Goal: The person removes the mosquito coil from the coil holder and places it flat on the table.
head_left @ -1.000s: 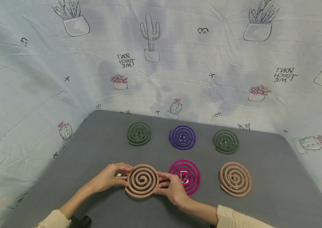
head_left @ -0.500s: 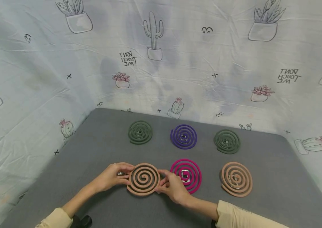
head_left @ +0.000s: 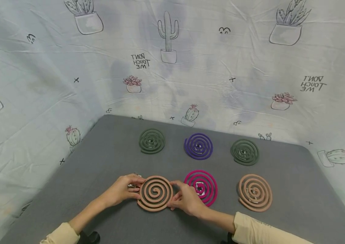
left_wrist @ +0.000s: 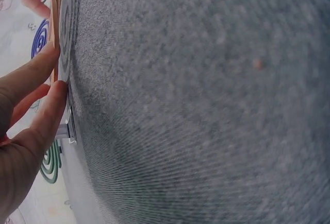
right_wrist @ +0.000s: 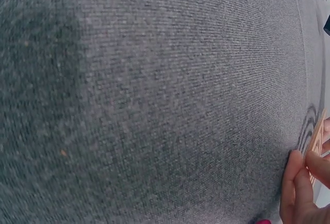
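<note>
A tan mosquito coil [head_left: 156,190] is held flat between my two hands, close over the grey table. My left hand [head_left: 123,190] pinches its left edge between thumb and fingers; in the left wrist view the coil [left_wrist: 56,23] shows edge-on, with its spiral shadow on the cloth. On the opposite edge, my right hand [head_left: 187,200] pinches the rim, as the right wrist view shows with the thumb and fingers [right_wrist: 296,177] at the coil [right_wrist: 315,136]. Partly hidden behind the left fingers is a small metal stand [left_wrist: 71,128].
Right of the held coil lies a pink coil [head_left: 206,187], partly behind my right hand, then another tan coil [head_left: 255,190]. The back row has a green coil [head_left: 151,141], a purple coil [head_left: 201,143] and a second green coil [head_left: 245,149]. A patterned cloth [head_left: 203,67] hangs behind the table.
The whole head view has shifted slightly, so things sit a little farther right. Both hands keep their hold on the tan coil, with hardly any movement against the table.
</note>
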Action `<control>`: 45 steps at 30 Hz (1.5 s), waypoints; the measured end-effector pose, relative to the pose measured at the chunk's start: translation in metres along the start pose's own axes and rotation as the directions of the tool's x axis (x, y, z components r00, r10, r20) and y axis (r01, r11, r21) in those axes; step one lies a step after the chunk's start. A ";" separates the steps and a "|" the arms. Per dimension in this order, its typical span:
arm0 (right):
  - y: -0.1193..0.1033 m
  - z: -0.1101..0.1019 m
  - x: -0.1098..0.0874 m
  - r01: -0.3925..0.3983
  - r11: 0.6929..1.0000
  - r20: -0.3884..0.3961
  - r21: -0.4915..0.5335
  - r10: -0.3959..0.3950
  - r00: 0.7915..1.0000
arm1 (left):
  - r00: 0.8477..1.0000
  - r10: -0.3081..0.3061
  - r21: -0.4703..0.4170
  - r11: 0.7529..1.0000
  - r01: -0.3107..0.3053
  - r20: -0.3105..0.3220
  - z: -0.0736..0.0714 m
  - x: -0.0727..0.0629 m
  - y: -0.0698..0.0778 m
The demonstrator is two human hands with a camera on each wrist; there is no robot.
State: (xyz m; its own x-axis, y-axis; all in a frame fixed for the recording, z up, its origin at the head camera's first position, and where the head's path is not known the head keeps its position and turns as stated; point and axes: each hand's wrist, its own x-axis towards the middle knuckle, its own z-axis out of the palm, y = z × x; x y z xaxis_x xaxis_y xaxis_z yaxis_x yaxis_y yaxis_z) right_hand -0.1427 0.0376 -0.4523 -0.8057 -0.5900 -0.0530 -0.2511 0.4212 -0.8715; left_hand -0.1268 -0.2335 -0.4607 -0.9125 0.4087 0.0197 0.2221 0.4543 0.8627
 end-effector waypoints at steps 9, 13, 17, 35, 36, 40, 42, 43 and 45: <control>0.003 -0.002 -0.004 0.006 1.000 -0.005 0.013 -0.006 1.000 | 0.999 0.001 0.019 1.000 -0.002 0.035 -0.001 0.002 0.003; 0.003 -0.001 -0.005 0.010 0.999 -0.002 0.043 -0.010 1.000 | 0.999 -0.015 0.003 1.000 0.015 0.050 -0.003 0.005 0.003; 0.003 0.000 -0.006 0.014 0.999 0.003 0.041 -0.014 1.000 | 0.998 -0.027 -0.003 1.000 0.027 0.061 -0.003 0.005 0.003; 0.002 -0.005 -0.001 0.040 0.999 0.039 -0.023 -0.039 0.998 | 1.000 0.023 0.163 0.986 -0.023 0.003 0.005 0.005 0.004; 0.002 -0.005 -0.001 0.036 0.999 0.041 -0.019 -0.035 0.999 | 1.000 0.019 0.156 0.988 -0.019 0.002 0.006 0.005 0.004; 0.002 -0.004 0.000 0.025 1.000 0.045 -0.011 -0.025 0.999 | 1.000 0.014 0.151 0.988 -0.013 -0.009 0.006 0.005 0.003; 0.002 -0.005 0.001 0.017 1.000 0.046 -0.005 -0.017 0.999 | 1.000 0.012 0.152 0.988 -0.010 -0.013 0.007 0.005 0.003; 0.002 -0.005 0.002 0.013 1.000 0.048 -0.002 -0.013 0.999 | 1.000 0.012 0.155 0.988 -0.009 -0.014 0.007 0.005 0.003; 0.002 -0.005 0.002 0.003 1.000 0.051 0.007 -0.003 0.999 | 1.000 0.009 0.159 0.987 -0.006 -0.019 0.007 0.005 0.003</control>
State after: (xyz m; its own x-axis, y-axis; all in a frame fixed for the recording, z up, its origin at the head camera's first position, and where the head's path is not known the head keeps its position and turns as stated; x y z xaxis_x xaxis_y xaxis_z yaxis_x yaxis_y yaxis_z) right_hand -0.1478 0.0405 -0.4514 -0.7767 -0.6254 -0.0748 -0.2494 0.4145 -0.8752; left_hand -0.1282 -0.2246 -0.4612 -0.9167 0.3978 0.0368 0.2793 0.5723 0.7711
